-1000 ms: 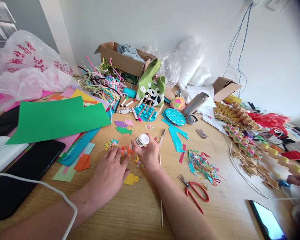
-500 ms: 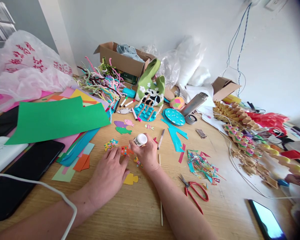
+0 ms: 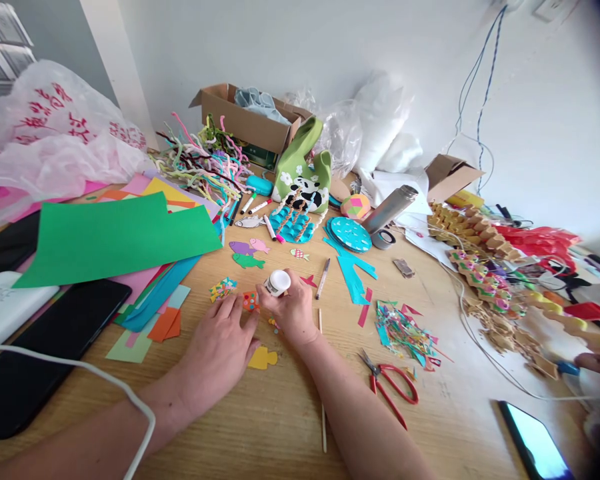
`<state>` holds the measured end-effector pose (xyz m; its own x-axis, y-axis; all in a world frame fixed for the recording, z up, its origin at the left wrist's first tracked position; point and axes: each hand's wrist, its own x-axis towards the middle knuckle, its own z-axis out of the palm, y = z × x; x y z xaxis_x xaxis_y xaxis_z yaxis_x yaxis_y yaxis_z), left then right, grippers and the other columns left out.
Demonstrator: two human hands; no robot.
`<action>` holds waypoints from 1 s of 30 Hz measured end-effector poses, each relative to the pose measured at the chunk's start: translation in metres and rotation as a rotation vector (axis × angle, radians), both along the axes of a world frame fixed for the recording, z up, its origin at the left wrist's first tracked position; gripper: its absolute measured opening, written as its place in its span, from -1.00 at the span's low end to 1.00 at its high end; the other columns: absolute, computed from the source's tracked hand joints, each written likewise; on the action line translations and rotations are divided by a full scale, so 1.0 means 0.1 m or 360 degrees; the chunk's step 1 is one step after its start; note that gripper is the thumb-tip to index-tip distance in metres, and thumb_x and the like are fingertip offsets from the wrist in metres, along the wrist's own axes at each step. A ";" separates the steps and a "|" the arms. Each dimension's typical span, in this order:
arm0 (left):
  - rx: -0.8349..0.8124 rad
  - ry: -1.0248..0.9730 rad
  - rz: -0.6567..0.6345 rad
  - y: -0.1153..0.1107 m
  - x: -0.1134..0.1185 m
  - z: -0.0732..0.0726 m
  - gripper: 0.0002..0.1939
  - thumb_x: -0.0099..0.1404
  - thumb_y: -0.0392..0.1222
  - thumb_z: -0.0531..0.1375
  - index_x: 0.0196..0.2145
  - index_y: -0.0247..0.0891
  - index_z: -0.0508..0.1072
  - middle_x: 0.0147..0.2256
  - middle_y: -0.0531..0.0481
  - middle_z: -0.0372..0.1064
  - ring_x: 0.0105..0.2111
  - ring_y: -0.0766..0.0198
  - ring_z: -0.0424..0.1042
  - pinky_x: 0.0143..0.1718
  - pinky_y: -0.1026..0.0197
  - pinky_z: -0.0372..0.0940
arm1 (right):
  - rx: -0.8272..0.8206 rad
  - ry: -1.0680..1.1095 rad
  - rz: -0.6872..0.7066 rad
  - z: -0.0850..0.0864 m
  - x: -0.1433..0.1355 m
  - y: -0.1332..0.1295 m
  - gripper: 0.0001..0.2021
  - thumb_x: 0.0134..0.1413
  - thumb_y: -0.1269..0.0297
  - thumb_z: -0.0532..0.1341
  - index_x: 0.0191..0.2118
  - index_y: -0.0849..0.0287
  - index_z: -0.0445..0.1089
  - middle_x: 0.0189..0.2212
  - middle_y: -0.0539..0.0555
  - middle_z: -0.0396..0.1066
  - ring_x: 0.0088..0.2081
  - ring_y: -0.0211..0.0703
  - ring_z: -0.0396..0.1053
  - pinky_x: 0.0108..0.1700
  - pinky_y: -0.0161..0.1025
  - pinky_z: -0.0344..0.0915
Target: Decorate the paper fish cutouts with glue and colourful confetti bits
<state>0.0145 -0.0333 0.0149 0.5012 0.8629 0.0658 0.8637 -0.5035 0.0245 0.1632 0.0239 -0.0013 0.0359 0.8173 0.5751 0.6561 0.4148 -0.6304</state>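
Green sheet [image 3: 115, 237] lies over a paper stack on the worktop [image 3: 275, 427], at 10 o'clock from the left hand [image 3: 223, 337]. Left hand: palm down, fingers loosely extended, nothing gripped, fingertips at the near left edge of the orange fish [image 3: 251, 301]. Fish flat, at 1 o'clock from that hand; yellow cutout [image 3: 263, 358] at 4 o'clock. Bottle [image 3: 279, 283], white, tilted, held in the curled fingers of the right hand [image 3: 293, 308]. Scissors [image 3: 379, 369] at 4 o'clock from right hand.
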 end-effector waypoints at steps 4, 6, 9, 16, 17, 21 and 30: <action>-0.0006 -0.0006 0.0004 0.00 0.00 0.00 -0.56 0.33 -0.07 0.15 0.09 -0.34 0.43 0.11 -0.41 0.34 0.16 -0.18 0.27 0.15 -0.15 0.19 | 0.0031 -0.0021 -0.0010 -0.01 0.00 0.00 -0.71 -0.05 0.18 0.24 -0.55 0.09 0.08 -0.64 -0.14 0.14 -0.59 -0.34 0.07 -0.50 -0.38 0.05; -0.0015 -0.0003 0.0007 0.00 0.00 0.00 -0.55 0.32 -0.07 0.16 0.09 -0.36 0.43 0.11 -0.43 0.33 0.16 -0.19 0.27 0.15 -0.15 0.18 | 0.0031 -0.0033 0.0010 -0.02 0.00 0.00 -0.70 -0.05 0.18 0.24 -0.55 0.08 0.06 -0.65 -0.14 0.13 -0.59 -0.35 0.06 -0.51 -0.38 0.04; -0.0021 -0.0012 0.0004 -0.01 0.00 -0.01 -0.55 0.33 -0.06 0.16 0.09 -0.36 0.43 0.11 -0.44 0.34 0.16 -0.20 0.27 0.16 -0.15 0.17 | 0.0056 -0.0024 -0.0010 -0.03 0.00 0.00 -0.70 -0.05 0.18 0.24 -0.55 0.08 0.06 -0.65 -0.14 0.12 -0.59 -0.34 0.06 -0.51 -0.37 0.04; 0.0000 -0.0025 0.0003 -0.01 -0.01 -0.02 -0.55 0.33 -0.05 0.16 0.08 -0.35 0.44 0.10 -0.43 0.34 0.15 -0.18 0.27 0.15 -0.14 0.17 | 0.0031 -0.0027 -0.0020 -0.02 0.00 0.01 -0.71 -0.06 0.18 0.23 -0.55 0.08 0.06 -0.65 -0.14 0.13 -0.60 -0.34 0.06 -0.52 -0.37 0.05; 0.0000 -0.0021 -0.0001 -0.01 -0.01 -0.02 -0.55 0.33 -0.05 0.16 0.08 -0.35 0.44 0.10 -0.43 0.34 0.15 -0.18 0.27 0.15 -0.15 0.17 | 0.0041 -0.0023 -0.0023 -0.02 0.00 0.01 -0.71 -0.06 0.18 0.23 -0.55 0.08 0.07 -0.65 -0.14 0.13 -0.60 -0.34 0.06 -0.51 -0.37 0.05; 0.0007 -0.0005 0.0003 0.00 -0.01 -0.03 -0.54 0.33 -0.03 0.16 0.09 -0.34 0.43 0.10 -0.42 0.34 0.16 -0.18 0.27 0.15 -0.14 0.18 | 0.0048 -0.0026 -0.0016 -0.01 0.00 0.01 -0.70 -0.06 0.18 0.24 -0.56 0.08 0.06 -0.66 -0.14 0.11 -0.60 -0.34 0.05 -0.52 -0.37 0.03; -0.0006 -0.0007 0.0007 0.00 0.00 -0.01 -0.54 0.33 -0.04 0.15 0.10 -0.35 0.43 0.11 -0.43 0.34 0.16 -0.18 0.27 0.16 -0.14 0.18 | 0.0062 -0.0024 -0.0051 -0.01 -0.01 0.01 -0.70 -0.08 0.19 0.23 -0.56 0.07 0.04 -0.67 -0.15 0.09 -0.61 -0.34 0.04 -0.53 -0.37 0.02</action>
